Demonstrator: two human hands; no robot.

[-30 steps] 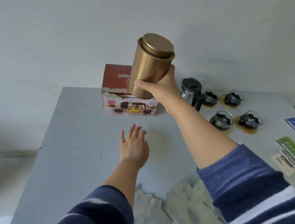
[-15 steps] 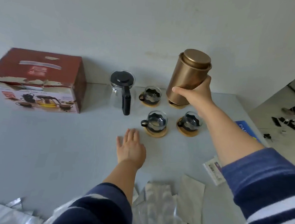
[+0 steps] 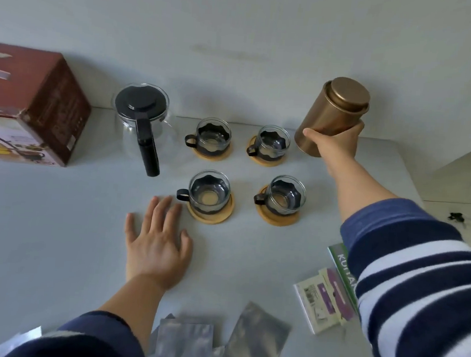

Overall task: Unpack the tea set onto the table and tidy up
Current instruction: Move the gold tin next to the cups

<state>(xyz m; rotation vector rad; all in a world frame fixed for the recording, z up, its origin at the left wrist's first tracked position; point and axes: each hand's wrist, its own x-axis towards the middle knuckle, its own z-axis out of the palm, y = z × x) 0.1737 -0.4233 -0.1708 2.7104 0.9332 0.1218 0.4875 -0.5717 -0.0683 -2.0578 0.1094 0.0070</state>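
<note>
My right hand (image 3: 335, 142) grips a gold metal canister (image 3: 332, 112) with its lid on, tilted, just above the grey table (image 3: 41, 233) at the back right, beside the cups. Several glass cups on round wooden coasters stand in a square: back left (image 3: 212, 137), back right (image 3: 270, 144), front left (image 3: 209, 194), front right (image 3: 283, 199). A glass teapot (image 3: 141, 123) with a black lid and handle stands left of them. My left hand (image 3: 158, 245) lies flat on the table, fingers spread, just in front of the front-left cup.
The red tea-set box (image 3: 34, 106) stands at the back left against the wall. Silver foil bags (image 3: 215, 343) lie at the near edge. Leaflets and a small card (image 3: 326, 301) lie at the right, partly under my sleeve. The table's right edge is close to the canister.
My right hand has carried the canister from over the box rightward and down, to the right of the cups. The view has swung right. My left hand stays flat on the table.
</note>
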